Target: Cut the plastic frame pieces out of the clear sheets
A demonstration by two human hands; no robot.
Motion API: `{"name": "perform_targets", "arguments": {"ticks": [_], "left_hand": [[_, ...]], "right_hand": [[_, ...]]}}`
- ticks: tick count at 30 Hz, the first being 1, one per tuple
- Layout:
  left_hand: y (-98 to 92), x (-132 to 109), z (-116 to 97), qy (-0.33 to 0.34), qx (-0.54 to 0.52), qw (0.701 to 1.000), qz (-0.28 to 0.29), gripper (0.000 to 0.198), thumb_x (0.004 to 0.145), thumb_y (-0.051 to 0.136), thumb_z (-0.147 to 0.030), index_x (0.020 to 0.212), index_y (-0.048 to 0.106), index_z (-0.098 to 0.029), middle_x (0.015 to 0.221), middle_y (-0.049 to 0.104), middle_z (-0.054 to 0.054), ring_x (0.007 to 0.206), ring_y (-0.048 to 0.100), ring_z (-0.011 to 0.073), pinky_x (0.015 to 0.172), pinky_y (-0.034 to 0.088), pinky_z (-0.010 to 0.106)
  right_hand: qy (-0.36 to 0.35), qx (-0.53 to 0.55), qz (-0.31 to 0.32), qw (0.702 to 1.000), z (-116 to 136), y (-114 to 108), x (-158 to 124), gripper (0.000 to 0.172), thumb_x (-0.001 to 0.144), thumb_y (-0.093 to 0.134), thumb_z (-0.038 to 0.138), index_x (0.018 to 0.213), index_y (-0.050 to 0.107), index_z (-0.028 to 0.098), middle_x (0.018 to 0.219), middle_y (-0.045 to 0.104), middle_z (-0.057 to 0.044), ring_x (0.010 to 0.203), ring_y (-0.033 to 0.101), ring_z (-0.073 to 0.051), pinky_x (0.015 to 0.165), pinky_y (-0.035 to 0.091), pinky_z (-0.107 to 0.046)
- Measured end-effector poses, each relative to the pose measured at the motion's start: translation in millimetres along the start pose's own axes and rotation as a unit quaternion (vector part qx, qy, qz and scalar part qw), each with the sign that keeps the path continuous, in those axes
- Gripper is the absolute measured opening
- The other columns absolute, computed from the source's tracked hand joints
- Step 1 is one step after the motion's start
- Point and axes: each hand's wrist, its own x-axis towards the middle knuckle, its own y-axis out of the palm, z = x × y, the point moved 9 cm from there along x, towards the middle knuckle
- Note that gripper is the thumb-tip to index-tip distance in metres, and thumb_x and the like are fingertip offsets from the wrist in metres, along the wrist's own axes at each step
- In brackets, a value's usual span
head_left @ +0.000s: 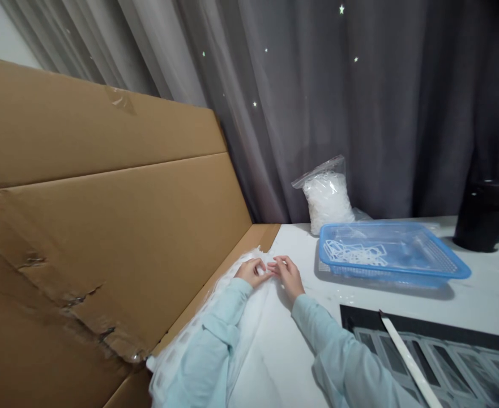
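Note:
My left hand [252, 271] and my right hand [286, 273] meet at the far end of a long pile of white plastic strips [249, 317] that lies along the left side of the white table [300, 362]. Both hands have their fingers curled and pinch small white pieces at the top of the pile. The fingertips of the two hands nearly touch. Both forearms wear light blue sleeves.
A large brown cardboard box [105, 226] leans at the left. A blue plastic basket [389, 255] holding white pieces sits right of my hands, a clear bag of white pieces [328, 195] behind it. A black cylinder [485, 214] stands far right; a dark patterned mat [444, 351] lies near right.

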Motion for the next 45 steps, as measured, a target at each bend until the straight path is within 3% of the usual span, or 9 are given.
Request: {"name": "perform_targets", "arguments": {"ticks": [12, 26, 34, 40, 45], "left_hand": [[-17.4, 2, 25, -0.054, -0.038, 0.996, -0.058, 0.034, 0.095, 0.059, -0.036, 0.122, 0.056, -0.015, 0.112, 0.063, 0.008, 0.092, 0.064, 0.019, 0.081, 0.056, 0.039], [-24.0, -2, 9, 0.009, -0.047, 0.997, -0.054, 0.032, 0.095, 0.059, -0.037, 0.12, 0.059, -0.016, 0.118, 0.062, 0.008, 0.102, 0.063, 0.0219, 0.089, 0.054, 0.043], [-28.6, -3, 19, -0.024, -0.028, 0.997, -0.071, 0.034, 0.096, 0.058, -0.037, 0.123, 0.057, -0.016, 0.117, 0.062, 0.009, 0.098, 0.064, 0.0205, 0.085, 0.056, 0.041], [-18.8, -4, -1, 0.005, 0.013, 1.0, -0.015, 0.028, 0.095, 0.059, -0.036, 0.114, 0.062, -0.016, 0.114, 0.064, 0.008, 0.099, 0.064, 0.0204, 0.087, 0.055, 0.041], [-8.7, -10, -18, -0.009, 0.08, 0.997, -0.01, 0.03, 0.094, 0.061, -0.037, 0.116, 0.061, -0.017, 0.119, 0.062, 0.009, 0.106, 0.061, 0.0225, 0.092, 0.053, 0.045]], "right_hand": [[-0.006, -0.07, -0.049, 0.996, -3, -16, 3, 0.024, 0.099, 0.06, 0.035, 0.109, 0.062, 0.014, 0.103, 0.065, -0.005, 0.084, 0.065, -0.016, 0.076, 0.057, -0.034], [-0.032, -0.224, -0.049, 0.973, -5, -18, 5, 0.021, 0.097, 0.062, 0.033, 0.107, 0.063, 0.014, 0.101, 0.065, -0.004, 0.084, 0.065, -0.016, 0.076, 0.057, -0.034], [-0.078, -0.236, -0.034, 0.968, 3, -9, -6, 0.021, 0.098, 0.062, 0.034, 0.103, 0.063, 0.014, 0.094, 0.065, -0.003, 0.079, 0.064, -0.015, 0.075, 0.056, -0.033], [-0.096, -0.167, -0.032, 0.981, 12, -13, -1, 0.021, 0.097, 0.062, 0.034, 0.102, 0.063, 0.013, 0.093, 0.064, -0.002, 0.076, 0.064, -0.014, 0.071, 0.056, -0.031], [-0.093, -0.135, -0.017, 0.986, 10, -9, 0, 0.021, 0.098, 0.062, 0.032, 0.106, 0.062, 0.013, 0.094, 0.065, -0.003, 0.077, 0.065, -0.014, 0.07, 0.057, -0.03]]}}
